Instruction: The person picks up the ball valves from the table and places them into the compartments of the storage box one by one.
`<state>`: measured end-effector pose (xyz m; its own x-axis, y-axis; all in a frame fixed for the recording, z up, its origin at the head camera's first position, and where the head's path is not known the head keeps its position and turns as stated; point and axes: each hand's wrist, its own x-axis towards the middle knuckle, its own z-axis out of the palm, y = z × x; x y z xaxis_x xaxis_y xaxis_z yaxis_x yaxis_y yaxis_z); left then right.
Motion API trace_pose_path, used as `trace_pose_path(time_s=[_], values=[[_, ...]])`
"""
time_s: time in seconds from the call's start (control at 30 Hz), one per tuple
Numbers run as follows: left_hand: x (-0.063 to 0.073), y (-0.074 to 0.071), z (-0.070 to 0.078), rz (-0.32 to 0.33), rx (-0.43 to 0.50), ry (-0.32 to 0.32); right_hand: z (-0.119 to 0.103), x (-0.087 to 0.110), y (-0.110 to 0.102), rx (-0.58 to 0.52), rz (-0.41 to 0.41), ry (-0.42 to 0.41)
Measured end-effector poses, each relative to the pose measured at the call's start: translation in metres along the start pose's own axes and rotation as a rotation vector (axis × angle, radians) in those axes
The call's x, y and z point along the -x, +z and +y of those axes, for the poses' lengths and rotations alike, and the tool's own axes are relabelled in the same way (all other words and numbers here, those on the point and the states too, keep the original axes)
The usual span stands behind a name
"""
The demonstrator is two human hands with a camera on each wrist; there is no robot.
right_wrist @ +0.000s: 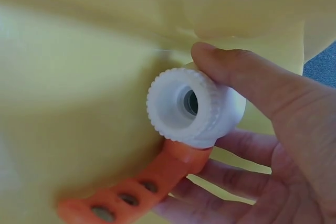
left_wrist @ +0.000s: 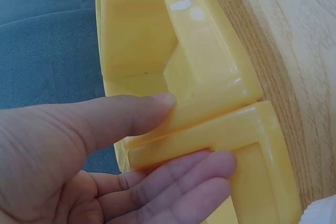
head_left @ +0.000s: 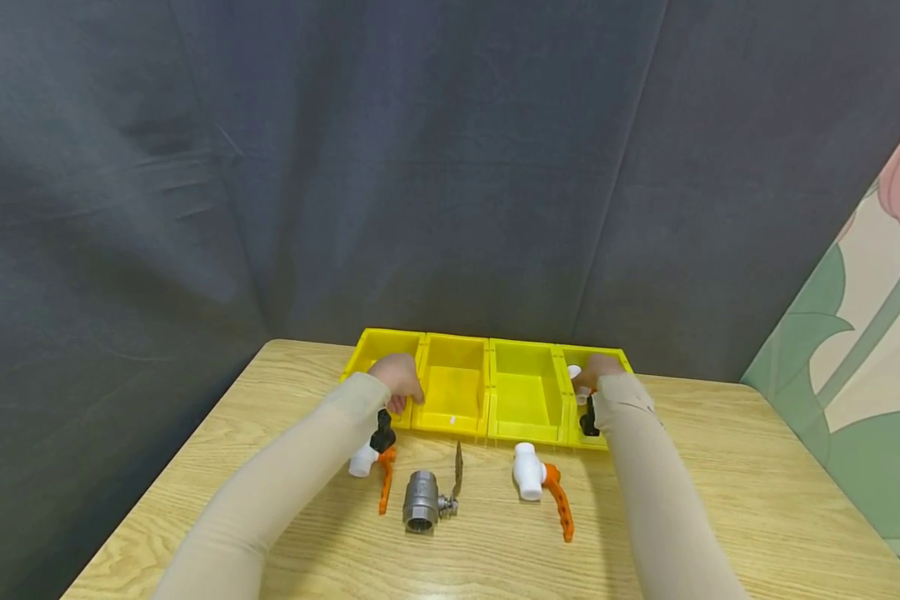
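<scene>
Several yellow bins stand joined in a row. My left hand (head_left: 399, 380) grips the wall between the leftmost bin (head_left: 382, 343) and its neighbour (head_left: 450, 392). In the left wrist view the thumb (left_wrist: 149, 111) lies on one side of that wall, with the fingers (left_wrist: 199, 187) on the other. Over in the rightmost bin (head_left: 621, 358), my right hand (head_left: 602, 367) holds a white plastic ball valve (right_wrist: 226, 111). Its ribbed open end and orange lever (right_wrist: 142, 182) show in the right wrist view, the thumb on top of the body and fingers underneath.
On the wooden table (head_left: 720, 467), before the bins, lie a white ball valve (head_left: 362, 461) partly behind the left forearm, a metal ball valve (head_left: 421, 500) and another white ball valve (head_left: 527, 473) with an orange lever. Dark cloth (head_left: 435, 167) hangs behind.
</scene>
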<state>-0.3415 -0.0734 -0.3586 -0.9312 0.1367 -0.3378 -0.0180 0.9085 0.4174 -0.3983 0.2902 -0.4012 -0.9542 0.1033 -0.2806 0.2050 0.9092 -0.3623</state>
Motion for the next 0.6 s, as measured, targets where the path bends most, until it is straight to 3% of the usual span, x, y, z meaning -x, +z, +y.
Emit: trace_pose_path(time_s=[0.27, 0.6], values=[[-0.0009, -0.0038, 0.0004, 0.001, -0.009, -0.013, -0.0026, -0.0081, 0.0031, -0.084, -0.011, 0.067], [-0.0026, -0.0017, -0.0019, -0.006, -0.009, -0.009, -0.002, -0.0069, 0.0064, -0.066, -0.037, 0.055]])
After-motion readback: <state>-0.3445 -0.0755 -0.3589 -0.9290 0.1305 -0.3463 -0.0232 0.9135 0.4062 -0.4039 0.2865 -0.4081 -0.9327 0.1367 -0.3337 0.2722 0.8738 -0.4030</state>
